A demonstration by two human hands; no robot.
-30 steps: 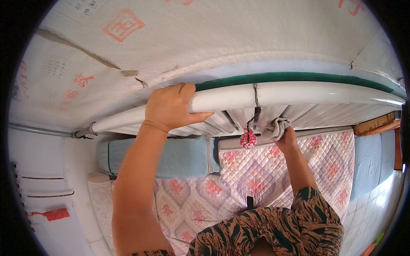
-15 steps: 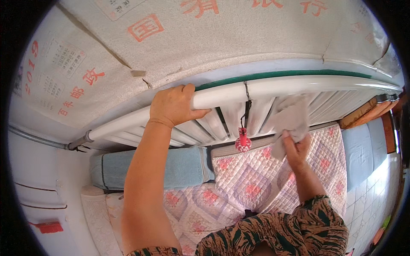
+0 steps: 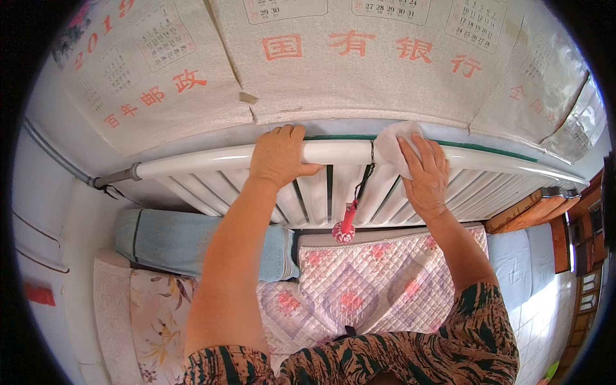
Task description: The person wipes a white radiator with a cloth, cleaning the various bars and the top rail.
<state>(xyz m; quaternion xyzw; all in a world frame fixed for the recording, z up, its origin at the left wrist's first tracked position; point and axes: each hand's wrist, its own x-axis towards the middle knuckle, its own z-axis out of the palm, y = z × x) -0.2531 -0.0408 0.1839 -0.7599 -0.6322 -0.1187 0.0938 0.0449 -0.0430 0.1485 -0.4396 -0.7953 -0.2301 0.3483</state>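
Note:
A white radiator (image 3: 218, 159) with a thick top pipe and upright slats runs across the middle along the wall. My left hand (image 3: 277, 157) is wrapped over its top pipe, left of centre, thumb on the near side. To the right, my right hand (image 3: 425, 178) presses a pale, thin cloth (image 3: 390, 146) onto the same pipe, fingers over the far side; part of the cloth is hidden under the hand. Between the two hands a dark cord is looped round the pipe, with a red trinket with a round patterned end (image 3: 344, 231) hanging from it.
Below lies a pink floral quilt (image 3: 350, 273) on a bed. A blue covered bolster (image 3: 192, 240) rests at the left, a brown wooden piece (image 3: 529, 208) at the radiator's right end. A metal pipe (image 3: 58, 151) joins at left. Paper sheets (image 3: 359, 83) cover the wall behind.
My right hand has lifted the cloth from in front of the slats up onto the top pipe. My left hand keeps its grip on the pipe. The view has shifted, showing more wall.

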